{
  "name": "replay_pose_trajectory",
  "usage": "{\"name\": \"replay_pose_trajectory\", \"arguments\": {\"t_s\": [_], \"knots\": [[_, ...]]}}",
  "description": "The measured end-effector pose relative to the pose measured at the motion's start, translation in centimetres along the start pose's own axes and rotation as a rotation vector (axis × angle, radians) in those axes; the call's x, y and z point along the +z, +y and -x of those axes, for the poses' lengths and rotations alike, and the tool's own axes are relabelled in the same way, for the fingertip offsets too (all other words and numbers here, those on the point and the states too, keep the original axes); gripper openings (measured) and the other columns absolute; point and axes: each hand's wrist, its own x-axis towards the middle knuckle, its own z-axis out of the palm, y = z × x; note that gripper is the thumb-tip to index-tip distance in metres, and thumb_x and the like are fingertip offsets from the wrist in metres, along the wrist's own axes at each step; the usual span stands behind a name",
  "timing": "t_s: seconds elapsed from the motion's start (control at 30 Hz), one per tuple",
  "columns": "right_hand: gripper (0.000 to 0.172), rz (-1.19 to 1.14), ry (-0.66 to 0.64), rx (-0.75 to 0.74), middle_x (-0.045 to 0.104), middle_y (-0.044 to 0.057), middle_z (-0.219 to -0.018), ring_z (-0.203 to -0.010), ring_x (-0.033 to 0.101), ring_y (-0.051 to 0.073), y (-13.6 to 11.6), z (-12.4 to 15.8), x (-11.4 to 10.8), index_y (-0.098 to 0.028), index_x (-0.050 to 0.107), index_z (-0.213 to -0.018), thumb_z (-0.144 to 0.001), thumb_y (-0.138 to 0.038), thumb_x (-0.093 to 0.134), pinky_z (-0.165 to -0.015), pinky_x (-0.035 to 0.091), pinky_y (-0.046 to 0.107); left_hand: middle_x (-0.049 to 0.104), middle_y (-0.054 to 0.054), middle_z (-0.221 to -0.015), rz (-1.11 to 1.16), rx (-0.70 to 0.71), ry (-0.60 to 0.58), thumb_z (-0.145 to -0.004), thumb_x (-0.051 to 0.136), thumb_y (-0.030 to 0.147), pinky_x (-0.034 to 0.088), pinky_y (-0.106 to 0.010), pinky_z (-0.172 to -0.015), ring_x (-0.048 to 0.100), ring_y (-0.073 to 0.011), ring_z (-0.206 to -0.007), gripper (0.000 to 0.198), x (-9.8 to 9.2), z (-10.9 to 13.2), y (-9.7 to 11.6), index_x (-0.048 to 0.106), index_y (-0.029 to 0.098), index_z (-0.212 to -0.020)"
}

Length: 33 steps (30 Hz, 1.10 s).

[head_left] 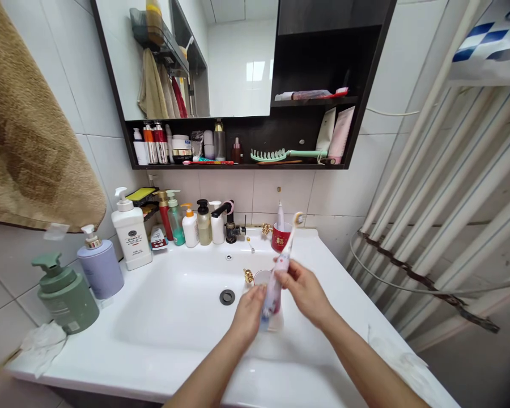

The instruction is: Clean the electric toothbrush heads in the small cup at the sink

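Both of my hands hold an electric toothbrush (pixel 280 266) over the right side of a white sink (pixel 174 317). My left hand (pixel 249 311) grips its lower body, fingers closed. My right hand (pixel 304 289) pinches the upper part of the handle. The brush head (pixel 298 217) points up and away, tilted right. Behind the toothbrush, partly hidden, a white cup (pixel 261 277) with a gold handle sits on the basin. A red cup (pixel 280 237) holding another toothbrush stands at the back of the counter.
Several pump bottles (pixel 131 232) line the back left around a black faucet (pixel 228 218). A green bottle (pixel 66 292) and a lilac one (pixel 100 266) stand left. A brown towel (pixel 29 124) hangs upper left. A mirror cabinet (pixel 238 85) with a shelf is above. White pipes (pixel 450 187) fill the right.
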Motion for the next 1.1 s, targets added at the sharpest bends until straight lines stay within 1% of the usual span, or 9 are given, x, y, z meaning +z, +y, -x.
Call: {"name": "replay_pose_trajectory", "arguments": {"t_s": [0.07,0.13,0.3,0.47,0.63,0.73,0.87,0.97,1.1], "knots": [[0.022,0.095,0.204,-0.086,0.050,0.001,-0.065,-0.059,0.044,0.011,0.6,-2.0,-0.8,-0.015,0.047,-0.076,-0.063,-0.033,0.044,-0.053,0.037,0.022,0.048,-0.006,-0.092,-0.146,0.004,0.084,-0.072,0.024,0.032,0.034,-0.025,-0.072,0.045,-0.0130,-0.083,0.031,-0.1,-1.3,-0.5,0.043,0.016,-0.090],[0.025,0.207,0.268,-0.118,0.051,0.002,-0.068,-0.059,0.045,0.012,1.7,-3.7,-1.2,-0.015,0.047,-0.080,-0.065,-0.034,0.041,-0.053,0.037,0.023,0.040,-0.007,-0.104,-0.263,-0.007,0.120,-0.065,0.036,0.024,0.027,-0.028,-0.081,0.036,-0.0163,-0.096,0.030,0.2,-2.1,-1.4,0.043,0.016,-0.093],[0.019,0.431,0.207,-0.096,0.053,0.002,-0.061,-0.055,0.046,0.013,5.4,-5.3,-0.4,-0.015,0.050,-0.071,-0.063,-0.029,0.040,-0.052,0.036,0.023,0.030,-0.010,-0.115,-0.528,-0.013,0.088,-0.053,0.045,0.011,0.027,-0.035,-0.080,0.030,-0.0242,-0.101,0.031,1.8,-3.2,-3.0,0.051,0.015,-0.084],[0.018,0.468,0.177,-0.084,0.055,0.002,-0.058,-0.053,0.047,0.013,7.5,-5.2,-0.4,-0.016,0.051,-0.067,-0.064,-0.029,0.039,-0.051,0.036,0.023,0.038,-0.011,-0.109,-0.655,0.066,0.010,-0.057,0.043,0.010,0.029,-0.030,-0.081,0.034,-0.0205,-0.100,0.020,2.0,-5.0,-2.9,0.054,0.012,-0.074],[0.026,0.499,0.212,-0.068,0.057,0.003,-0.063,-0.055,0.048,0.013,6.9,-6.3,-4.1,-0.016,0.051,-0.074,-0.066,-0.034,0.034,-0.051,0.036,0.022,0.039,-0.006,-0.110,-0.698,0.217,-0.061,-0.059,0.047,0.016,0.029,-0.027,-0.083,0.038,-0.0173,-0.097,0.018,3.2,-7.2,-0.7,0.054,0.015,-0.075],[0.032,0.530,0.281,-0.053,0.056,0.003,-0.066,-0.056,0.048,0.013,6.0,-7.7,-7.4,-0.016,0.050,-0.081,-0.068,-0.037,0.030,-0.051,0.036,0.021,0.037,-0.005,-0.112,-0.705,0.326,-0.089,-0.060,0.047,0.019,0.029,-0.026,-0.083,0.037,-0.0168,-0.098,0.019,5.2,-9.4,1.4,0.054,0.015,-0.078],[0.033,0.608,0.391,-0.014,0.055,0.003,-0.060,-0.053,0.047,0.014,5.8,-10.1,-11.2,-0.015,0.051,-0.078,-0.066,-0.039,0.032,-0.049,0.034,0.022,0.037,-0.004,-0.112,-0.719,0.442,-0.140,-0.061,0.047,0.019,0.032,-0.025,-0.081,0.039,-0.0161,-0.095,0.020,8.1,-13.1,3.6,0.053,0.015,-0.080],[0.032,0.657,0.466,0.014,0.055,0.004,-0.059,-0.053,0.047,0.015,6.5,-11.7,-13.0,-0.015,0.052,-0.076,-0.064,-0.037,0.033,-0.049,0.034,0.023,0.036,-0.006,-0.112,-0.750,0.500,-0.181,-0.063,0.048,0.018,0.035,-0.027,-0.079,0.040,-0.0165,-0.094,0.019,9.5,-15.9,4.2,0.052,0.013,-0.080],[0.032,0.686,0.540,0.042,0.056,0.005,-0.060,-0.053,0.047,0.015,8.0,-13.5,-14.3,-0.014,0.053,-0.076,-0.065,-0.036,0.031,-0.048,0.033,0.023,0.040,-0.006,-0.108,-0.808,0.560,-0.244,-0.069,0.043,0.024,0.036,-0.033,-0.075,0.041,-0.0156,-0.092,0.023,10.3,-18.9,4.0,0.048,0.013,-0.088]]}}
